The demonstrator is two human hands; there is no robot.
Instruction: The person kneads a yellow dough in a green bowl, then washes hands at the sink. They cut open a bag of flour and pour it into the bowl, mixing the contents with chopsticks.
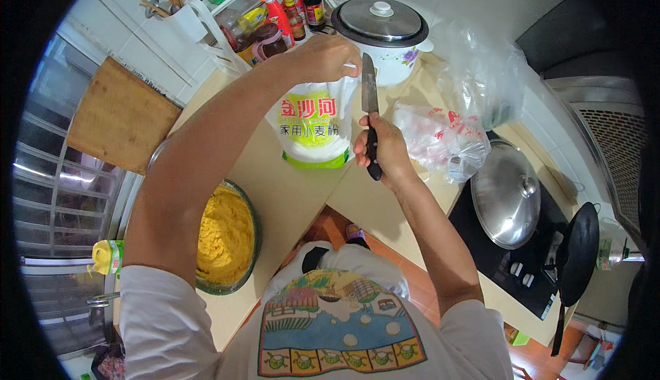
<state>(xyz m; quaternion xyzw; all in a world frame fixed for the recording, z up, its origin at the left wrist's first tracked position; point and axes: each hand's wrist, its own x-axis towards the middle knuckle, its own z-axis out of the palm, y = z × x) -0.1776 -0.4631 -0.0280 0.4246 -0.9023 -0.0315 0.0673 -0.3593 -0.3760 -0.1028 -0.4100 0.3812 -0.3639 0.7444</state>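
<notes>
My left hand (332, 58) grips the top corner of a flour bag (314, 132), white with a green and yellow print, which stands upright on the counter. Close beside it, my right hand (384, 145) holds a kitchen knife (369, 86) by its black riveted handle, the blade pointing up and away from me near the bag's top right corner. Whether the blade touches the bag I cannot tell. A green-rimmed bowl of yellow dough or mash (224, 241) sits on the counter at the left, partly behind my left forearm.
A lidded pot (394, 65) and a rack of bottles (278, 16) stand at the back. Clear plastic bags (443, 138) lie right of the knife. A wok lid (505, 194) rests on the black cooktop (495, 261), near a black pan (577, 253). A wooden board (121, 117) leans left.
</notes>
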